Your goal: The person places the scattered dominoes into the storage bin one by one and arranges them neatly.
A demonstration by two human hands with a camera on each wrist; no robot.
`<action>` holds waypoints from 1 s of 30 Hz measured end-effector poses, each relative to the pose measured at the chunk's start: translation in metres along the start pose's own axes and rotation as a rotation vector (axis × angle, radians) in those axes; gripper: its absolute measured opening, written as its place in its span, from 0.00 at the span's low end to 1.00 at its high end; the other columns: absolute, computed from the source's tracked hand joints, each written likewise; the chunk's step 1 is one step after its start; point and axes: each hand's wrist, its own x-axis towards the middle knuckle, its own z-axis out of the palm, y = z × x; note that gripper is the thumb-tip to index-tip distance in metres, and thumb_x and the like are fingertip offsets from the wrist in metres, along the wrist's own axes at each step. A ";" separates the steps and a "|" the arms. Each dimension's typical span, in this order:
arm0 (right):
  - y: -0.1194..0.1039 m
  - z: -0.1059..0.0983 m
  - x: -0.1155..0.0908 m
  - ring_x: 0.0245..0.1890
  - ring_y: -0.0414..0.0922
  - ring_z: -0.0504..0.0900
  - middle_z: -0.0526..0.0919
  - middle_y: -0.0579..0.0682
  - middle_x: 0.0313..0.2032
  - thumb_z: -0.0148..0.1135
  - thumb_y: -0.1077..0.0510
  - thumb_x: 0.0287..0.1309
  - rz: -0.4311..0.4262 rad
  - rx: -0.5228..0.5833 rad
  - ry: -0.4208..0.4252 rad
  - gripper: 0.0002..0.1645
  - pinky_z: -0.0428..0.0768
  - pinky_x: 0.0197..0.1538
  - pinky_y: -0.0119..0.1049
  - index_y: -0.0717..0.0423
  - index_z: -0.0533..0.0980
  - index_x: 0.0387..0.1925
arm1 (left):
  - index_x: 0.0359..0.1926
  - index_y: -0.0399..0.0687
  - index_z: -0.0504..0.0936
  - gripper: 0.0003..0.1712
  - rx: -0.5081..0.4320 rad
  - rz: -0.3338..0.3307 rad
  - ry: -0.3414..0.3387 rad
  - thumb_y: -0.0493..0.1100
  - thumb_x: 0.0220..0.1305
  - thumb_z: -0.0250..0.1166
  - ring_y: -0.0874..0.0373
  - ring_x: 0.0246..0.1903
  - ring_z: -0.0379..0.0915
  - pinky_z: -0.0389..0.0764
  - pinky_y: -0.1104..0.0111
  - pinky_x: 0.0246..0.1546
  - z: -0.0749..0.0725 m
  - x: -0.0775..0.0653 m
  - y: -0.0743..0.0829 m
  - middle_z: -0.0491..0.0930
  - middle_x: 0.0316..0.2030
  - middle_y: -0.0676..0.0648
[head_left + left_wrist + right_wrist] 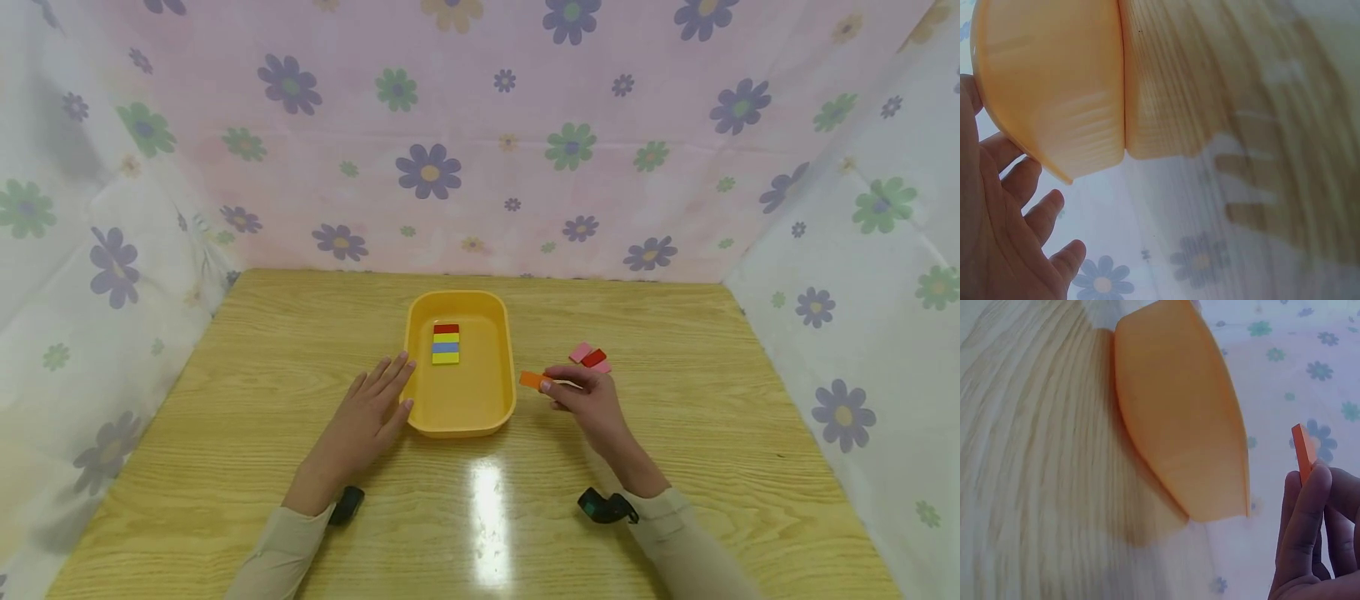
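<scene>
A yellow-orange plastic tray (461, 404) stands on the table. Inside it, toward the far left, flat blocks (446, 344) lie in a column: red, yellow, blue, yellow from the far end. My left hand (367, 417) rests against the tray's left side with fingers spread; the left wrist view shows the fingers (1025, 178) at the tray's rim (1038, 156). Just off the tray's right side, my right hand (592, 404) pinches an orange block (531, 380) by one end. Seen from the right wrist, this orange block (1302, 450) sticks up from thumb and fingers.
Beyond the right hand lie a red block (594, 358) and two pink blocks (580, 352), close together on the wooden table (712, 400). Flower-patterned cloth (480, 125) hangs behind the table and along both sides. A black wrist camera (606, 507) sits by the right sleeve.
</scene>
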 end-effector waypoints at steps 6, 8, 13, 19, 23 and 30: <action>-0.007 0.020 0.006 0.37 0.40 0.88 0.86 0.44 0.40 0.67 0.68 0.63 0.024 0.049 0.021 0.18 0.87 0.40 0.32 0.73 0.77 0.52 | 0.80 0.49 0.55 0.34 0.001 -0.003 -0.001 0.54 0.80 0.49 0.42 0.79 0.45 0.48 0.38 0.75 -0.001 -0.001 0.001 0.51 0.80 0.47; -0.010 0.027 0.009 0.38 0.40 0.88 0.87 0.44 0.41 0.67 0.68 0.63 0.035 0.067 0.027 0.19 0.87 0.40 0.32 0.71 0.77 0.54 | 0.80 0.49 0.55 0.35 0.001 -0.003 -0.002 0.54 0.80 0.50 0.42 0.79 0.45 0.48 0.38 0.75 -0.002 0.000 0.002 0.51 0.80 0.47; -0.016 0.040 0.018 0.40 0.39 0.88 0.88 0.45 0.43 0.69 0.65 0.63 0.055 0.088 0.018 0.25 0.87 0.42 0.32 0.68 0.75 0.60 | 0.80 0.49 0.56 0.34 0.001 -0.001 -0.002 0.53 0.80 0.50 0.41 0.79 0.45 0.48 0.38 0.75 -0.002 0.000 0.003 0.51 0.80 0.46; -0.024 0.055 0.030 0.40 0.39 0.88 0.88 0.46 0.43 0.69 0.63 0.63 0.063 0.091 -0.008 0.24 0.87 0.41 0.30 0.65 0.76 0.59 | 0.80 0.49 0.56 0.34 0.009 0.001 0.001 0.53 0.80 0.50 0.41 0.79 0.46 0.48 0.38 0.75 -0.002 0.000 0.003 0.52 0.80 0.47; -0.030 0.064 0.038 0.40 0.39 0.89 0.88 0.47 0.44 0.68 0.64 0.64 0.060 0.099 -0.013 0.21 0.86 0.41 0.30 0.64 0.78 0.57 | 0.80 0.48 0.56 0.34 0.011 0.001 0.002 0.53 0.80 0.50 0.41 0.79 0.46 0.48 0.38 0.75 -0.001 0.000 0.003 0.52 0.80 0.46; -0.035 0.079 0.054 0.39 0.39 0.89 0.89 0.49 0.44 0.68 0.63 0.65 0.087 0.127 0.019 0.19 0.86 0.40 0.29 0.63 0.79 0.55 | 0.80 0.49 0.56 0.34 0.004 -0.001 0.000 0.54 0.80 0.49 0.41 0.79 0.46 0.47 0.37 0.75 -0.002 -0.001 0.004 0.52 0.80 0.45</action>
